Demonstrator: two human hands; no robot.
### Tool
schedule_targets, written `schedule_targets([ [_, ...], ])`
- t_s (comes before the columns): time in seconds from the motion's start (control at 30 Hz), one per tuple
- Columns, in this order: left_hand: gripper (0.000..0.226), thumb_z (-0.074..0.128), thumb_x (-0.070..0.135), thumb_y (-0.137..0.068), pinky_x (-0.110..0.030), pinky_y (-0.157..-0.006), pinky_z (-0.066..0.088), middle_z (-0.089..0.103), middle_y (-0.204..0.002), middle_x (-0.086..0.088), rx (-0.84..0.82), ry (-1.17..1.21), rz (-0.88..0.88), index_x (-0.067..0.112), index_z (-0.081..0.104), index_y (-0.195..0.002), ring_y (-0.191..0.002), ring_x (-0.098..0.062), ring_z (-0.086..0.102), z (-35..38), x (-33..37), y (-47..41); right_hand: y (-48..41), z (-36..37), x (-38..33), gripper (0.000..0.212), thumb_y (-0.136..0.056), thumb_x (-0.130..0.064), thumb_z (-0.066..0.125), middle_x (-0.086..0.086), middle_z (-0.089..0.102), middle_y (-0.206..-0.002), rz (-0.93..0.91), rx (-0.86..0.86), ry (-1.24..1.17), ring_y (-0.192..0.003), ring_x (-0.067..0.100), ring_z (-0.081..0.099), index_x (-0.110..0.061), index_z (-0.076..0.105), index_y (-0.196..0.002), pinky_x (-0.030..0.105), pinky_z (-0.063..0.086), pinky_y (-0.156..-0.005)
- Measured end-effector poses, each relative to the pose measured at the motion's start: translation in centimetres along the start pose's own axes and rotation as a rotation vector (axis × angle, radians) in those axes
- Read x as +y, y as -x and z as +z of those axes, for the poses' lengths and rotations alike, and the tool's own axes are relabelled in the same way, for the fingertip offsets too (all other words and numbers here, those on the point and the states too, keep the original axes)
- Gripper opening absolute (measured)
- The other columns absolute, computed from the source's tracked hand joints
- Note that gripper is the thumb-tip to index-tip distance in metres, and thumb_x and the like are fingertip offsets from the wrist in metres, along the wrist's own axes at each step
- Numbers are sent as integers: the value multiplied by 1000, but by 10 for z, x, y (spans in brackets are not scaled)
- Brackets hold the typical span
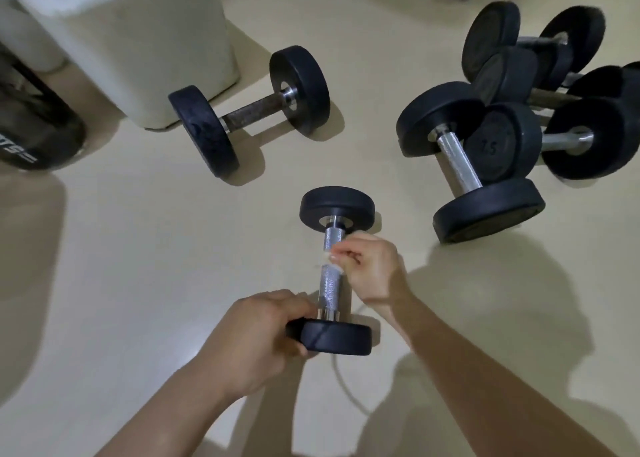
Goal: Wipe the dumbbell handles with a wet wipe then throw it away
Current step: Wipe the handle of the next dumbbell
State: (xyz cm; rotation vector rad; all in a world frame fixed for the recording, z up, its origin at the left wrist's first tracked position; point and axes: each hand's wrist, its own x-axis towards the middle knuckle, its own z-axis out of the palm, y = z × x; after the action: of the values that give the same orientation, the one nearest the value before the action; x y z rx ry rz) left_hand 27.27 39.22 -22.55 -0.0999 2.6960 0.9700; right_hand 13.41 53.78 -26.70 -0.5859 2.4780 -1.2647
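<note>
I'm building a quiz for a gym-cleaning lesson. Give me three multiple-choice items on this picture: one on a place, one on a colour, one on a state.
1. Where does the left hand grip the small black-ended dumbbell with the knurled chrome handle?
A. its near end disc
B. its far end disc
C. mid-handle

2. What colour is the handle of the lone black dumbbell beside the tall white container?
A. shiny chrome
B. dull rusty brown
C. red

3. What is the right hand doing?
A. lying flat on the floor
B. pinching a white wet wipe against the handle
C. hanging idle

Answers:
1 A, the fingers curl round the nearest disc.
2 B, the bar looks dark and rusty.
3 B, the fingertips hold the wipe on the bar.
</note>
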Motion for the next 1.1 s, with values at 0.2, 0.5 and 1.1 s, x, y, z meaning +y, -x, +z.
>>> schedule_targets([
  [0.2, 33, 57, 27, -68, -34, -67, 48, 54, -90, 11, -69, -227, 20, 30, 47, -99, -78, -18, 56, -2, -3, 14, 24, 10, -1, 16, -77, -4, 71, -13, 56, -68, 24, -49, 12, -62, -3, 53, -19, 75, -72, 10, 35, -58],
  [0.5, 31, 50, 49, -69, -36, -72, 48, 58, -88, 8, -117, -148, -173, 27, 42, -89, -83, -20, 59, -13, -14, 13, 23, 18, -17, 10, -74, 0, 73, 7, 60, -71, 44, -148, -15, -63, -1, 53, -10, 75, -75, 6, 34, -58],
  [1.1, 56, 44, 82, -63, -29, -72, 47, 50, -91, 13, -53, -62, -302, 35, 45, -94, -78, -9, 55, -19, -37, 28, -9, 52, -40, 14, -81, -13, 65, -9, 56, -74, -24, 33, 114, -70, 4, 48, -25, 73, -84, 1, 33, -60],
])
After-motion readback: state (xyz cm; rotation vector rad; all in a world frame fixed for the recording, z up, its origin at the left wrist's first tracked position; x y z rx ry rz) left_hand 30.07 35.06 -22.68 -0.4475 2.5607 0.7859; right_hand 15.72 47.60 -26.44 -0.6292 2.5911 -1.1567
